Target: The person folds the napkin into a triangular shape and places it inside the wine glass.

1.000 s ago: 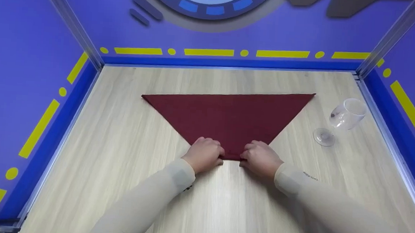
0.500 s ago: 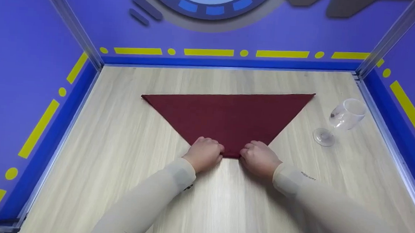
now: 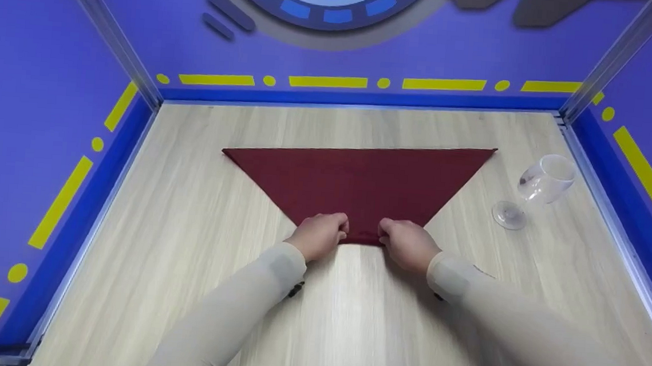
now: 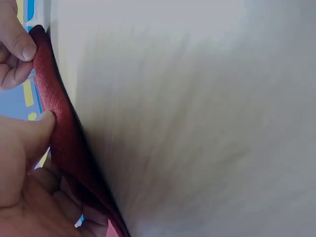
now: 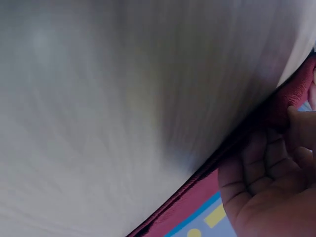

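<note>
A dark red cloth napkin (image 3: 360,185) lies on the table with its long edge at the back and pointed corners to both sides. Its short near edge is turned into a narrow roll. My left hand (image 3: 319,235) pinches this roll on the left, and my right hand (image 3: 410,245) pinches it on the right, a short stretch of cloth showing between them. In the left wrist view, the left thumb (image 4: 42,128) presses on the rolled cloth (image 4: 61,118) with the other fingers curled. From the right wrist, the right fingers (image 5: 256,168) curl beside the folded edge.
A clear stemmed wine glass (image 3: 550,181) stands on its foot at the right side of the pale wood table (image 3: 186,207). Blue panels (image 3: 334,63) with yellow marks enclose the back and both sides.
The napkin's near edge has moved slightly away from my body as it rolls over. Both hands went forward with it, and their fingertips now sit a little farther apart.
</note>
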The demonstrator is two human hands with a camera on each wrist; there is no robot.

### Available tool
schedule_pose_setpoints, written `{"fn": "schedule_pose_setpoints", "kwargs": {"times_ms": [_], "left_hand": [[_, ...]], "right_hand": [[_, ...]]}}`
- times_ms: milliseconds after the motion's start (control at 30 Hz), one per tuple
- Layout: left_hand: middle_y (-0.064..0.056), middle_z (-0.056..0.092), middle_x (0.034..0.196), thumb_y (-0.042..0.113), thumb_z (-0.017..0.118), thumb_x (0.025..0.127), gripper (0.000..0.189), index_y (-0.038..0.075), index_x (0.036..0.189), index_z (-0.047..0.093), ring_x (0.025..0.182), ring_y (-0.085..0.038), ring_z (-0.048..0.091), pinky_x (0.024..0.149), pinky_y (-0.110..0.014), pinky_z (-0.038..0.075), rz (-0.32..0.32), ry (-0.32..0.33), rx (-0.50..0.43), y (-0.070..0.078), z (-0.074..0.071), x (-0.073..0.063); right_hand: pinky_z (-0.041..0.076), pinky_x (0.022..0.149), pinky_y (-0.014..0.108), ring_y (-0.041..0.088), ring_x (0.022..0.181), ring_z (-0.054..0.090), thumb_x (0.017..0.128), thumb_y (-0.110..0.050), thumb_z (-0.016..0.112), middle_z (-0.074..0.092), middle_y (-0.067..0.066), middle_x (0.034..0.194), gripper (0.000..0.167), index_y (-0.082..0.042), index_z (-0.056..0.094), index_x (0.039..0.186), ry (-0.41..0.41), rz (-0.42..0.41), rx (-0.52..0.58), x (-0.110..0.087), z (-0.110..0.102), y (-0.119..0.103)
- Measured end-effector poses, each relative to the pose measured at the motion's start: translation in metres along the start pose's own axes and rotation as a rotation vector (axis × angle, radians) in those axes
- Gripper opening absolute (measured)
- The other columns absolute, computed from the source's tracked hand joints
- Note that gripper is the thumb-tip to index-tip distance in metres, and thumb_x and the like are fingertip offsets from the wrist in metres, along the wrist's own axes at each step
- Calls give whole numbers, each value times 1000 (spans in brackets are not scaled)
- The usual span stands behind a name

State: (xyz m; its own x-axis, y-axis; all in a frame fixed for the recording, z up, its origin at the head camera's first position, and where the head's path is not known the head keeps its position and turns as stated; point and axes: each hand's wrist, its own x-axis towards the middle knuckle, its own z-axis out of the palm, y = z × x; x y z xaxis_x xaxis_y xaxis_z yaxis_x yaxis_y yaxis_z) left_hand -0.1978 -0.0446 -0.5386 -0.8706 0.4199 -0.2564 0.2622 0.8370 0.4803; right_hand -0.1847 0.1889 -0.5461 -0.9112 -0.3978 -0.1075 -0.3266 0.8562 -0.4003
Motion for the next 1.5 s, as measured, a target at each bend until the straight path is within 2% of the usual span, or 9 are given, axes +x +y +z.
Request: {"fn": "schedule_pose_setpoints", "kwargs": {"times_ms": [300, 500, 633, 733, 900, 1033, 1233, 1367, 1500], "left_hand": [[6, 60, 93, 18, 58, 107, 15, 20, 97, 70, 92, -16, 60, 94, -42, 48, 34, 81, 65, -3, 4, 2], [4, 66, 95, 9, 62, 102, 22, 23, 100, 79, 92, -17, 66, 87, -38, 50, 184, 165, 273, -6, 5, 1], [4, 69, 97, 12, 59, 101, 26, 25, 102, 82, 93, -19, 69, 84, -38, 51, 248, 145, 425, -5, 4, -5], [4, 72, 102, 22, 63, 102, 22, 26, 107, 83, 97, -21, 70, 86, -41, 52, 267, 120, 477, -6, 1, -8], [5, 73, 111, 35, 71, 99, 23, 29, 118, 82, 104, -22, 69, 90, -43, 53, 266, 94, 484, -14, 0, -9], [4, 73, 111, 33, 69, 101, 21, 28, 117, 82, 104, -21, 69, 89, -42, 53, 248, 96, 477, -15, 0, -9], [2, 71, 108, 30, 66, 104, 20, 26, 113, 83, 104, -22, 68, 90, -41, 54, 231, 99, 455, -16, 1, -9], [3, 73, 105, 30, 64, 105, 19, 26, 110, 82, 105, -21, 69, 91, -42, 54, 219, 104, 434, -17, 1, -8], [4, 77, 107, 30, 65, 105, 18, 24, 109, 81, 108, -21, 72, 96, -43, 53, 156, 100, 325, -19, -2, -7]], "right_hand": [[58, 72, 43, 23, 77, 65, 99, -6, 68, 63, 5, 83, 12, -12, 71, 90, 71, -53, -99, 0, 3, -4], [56, 69, 41, 23, 74, 62, 95, -2, 69, 61, 6, 80, 14, -9, 74, 84, 123, -204, -250, -3, 5, -1], [55, 72, 41, 25, 77, 60, 93, -10, 75, 61, 6, 81, 9, -7, 78, 86, 144, -283, -309, -7, 6, 1], [55, 74, 40, 25, 78, 60, 91, -17, 81, 61, 5, 81, 10, -7, 81, 89, 160, -312, -303, -10, 6, 4], [58, 73, 38, 24, 79, 64, 88, -18, 86, 68, 5, 85, 9, -10, 83, 92, 181, -353, -308, -9, 5, 10], [58, 73, 37, 24, 78, 65, 89, -10, 81, 71, 5, 84, 2, -10, 83, 89, 185, -381, -354, -7, 4, 11], [58, 73, 39, 26, 76, 67, 92, -4, 72, 71, 7, 80, 13, -9, 76, 81, 206, -392, -398, -5, 5, 11], [60, 77, 41, 26, 81, 71, 95, -5, 69, 74, 7, 83, 13, -8, 75, 84, 174, -330, -332, -4, 4, 10], [60, 86, 44, 26, 91, 75, 100, -5, 65, 78, 7, 91, 13, -7, 77, 93, 75, -175, -136, -2, 0, 8]]}}
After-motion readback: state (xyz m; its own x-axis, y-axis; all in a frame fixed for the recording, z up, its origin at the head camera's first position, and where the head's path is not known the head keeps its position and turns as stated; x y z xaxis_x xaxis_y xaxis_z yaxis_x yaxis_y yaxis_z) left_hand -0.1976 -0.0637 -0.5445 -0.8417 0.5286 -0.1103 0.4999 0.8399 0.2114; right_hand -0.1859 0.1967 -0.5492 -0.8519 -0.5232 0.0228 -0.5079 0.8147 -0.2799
